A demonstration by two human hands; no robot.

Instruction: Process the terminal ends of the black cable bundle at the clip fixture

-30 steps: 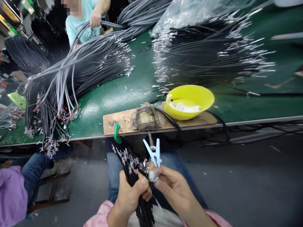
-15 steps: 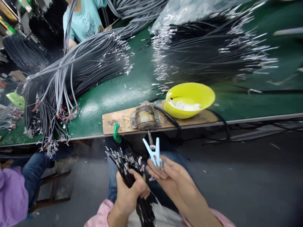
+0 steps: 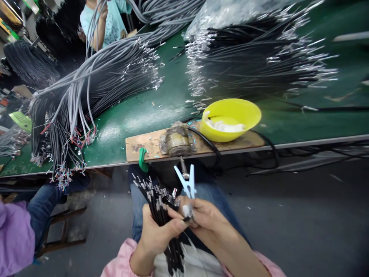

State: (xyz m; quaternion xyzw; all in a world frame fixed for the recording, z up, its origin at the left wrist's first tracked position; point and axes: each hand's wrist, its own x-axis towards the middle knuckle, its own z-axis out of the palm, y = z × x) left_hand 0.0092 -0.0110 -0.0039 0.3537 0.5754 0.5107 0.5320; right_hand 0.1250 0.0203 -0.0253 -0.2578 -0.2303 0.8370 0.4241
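Note:
My left hand [image 3: 158, 231] grips a bundle of black cables [image 3: 157, 204], their stripped silvery ends pointing up and away. Its thumb stretches right, onto a single short black cable end held apart from the bundle. At that end the fingers of my right hand [image 3: 206, 219] close in a pinch, around a blurred whitish tip. Just beyond these fingers, a light blue clothes peg [image 3: 188, 182] sits at the shaft of a small motor [image 3: 178, 140], its two legs spread toward the table. My fingers partly hide the peg's lower end.
The motor is on a wooden board [image 3: 134, 148] at the table edge, beside a green clamp [image 3: 142, 159] and a yellow bowl [image 3: 227, 132] with white material inside. Black cables [image 3: 245, 65] and grey cables [image 3: 77, 84] are piled behind. Co-workers sit left and across.
My hands have come together: the left thumb has reached right with a cable end, and the right fingers have closed on it. Across the table, a co-worker's hand has risen with grey cables.

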